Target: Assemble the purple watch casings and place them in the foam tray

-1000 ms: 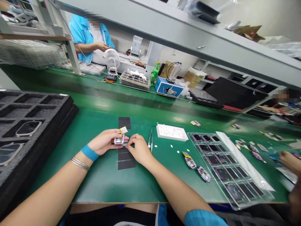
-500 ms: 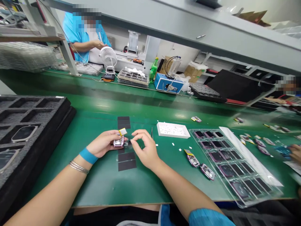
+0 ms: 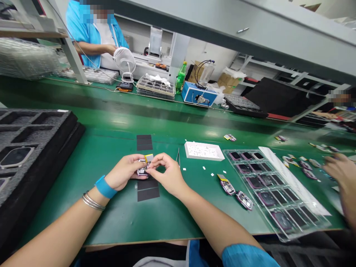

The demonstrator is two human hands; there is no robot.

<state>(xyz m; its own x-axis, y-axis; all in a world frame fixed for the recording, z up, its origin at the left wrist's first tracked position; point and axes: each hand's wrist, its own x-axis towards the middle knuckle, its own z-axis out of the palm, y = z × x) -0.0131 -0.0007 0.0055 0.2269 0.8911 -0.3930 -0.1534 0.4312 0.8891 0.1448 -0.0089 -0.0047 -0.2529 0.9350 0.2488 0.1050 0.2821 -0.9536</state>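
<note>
Both hands work together just left of the white tray point(image 3: 204, 151), held low over the green surface point(image 3: 116, 218). The left hand point(image 3: 124, 171) is curled around a small metal watch casing point(image 3: 142, 170), gripping it between fingers and thumb with its face turned up. A flat piece with a yellow edge point(image 3: 149, 158), perhaps a battery, sits at the casing's upper end. The right hand point(image 3: 167, 174) is closed to a pinch, its fingertips point(image 3: 151, 167) meeting at the casing's edge; exactly what they pinch is hidden behind the fingers.

Dark rectangular strips point(image 3: 144, 142) lie on the surface further left of the white tray, partly beneath the hands, and fine tweezers point(image 3: 177, 157) lie just beside it. Right of the tray are a clear blister tray point(image 3: 306, 218) with dark-faced units in its pockets and two loose casings point(image 3: 227, 187). Far left of it, a black foam tray point(image 3: 41, 126) holds watch bodies. Another person's hand point(image 3: 340, 174) reaches in at the far right.

The step in hand looks like close fitting work on the casing and its yellow-edged piece. The next move calls for a steady left-hand hold while the right fingertips keep their fine placement.
</note>
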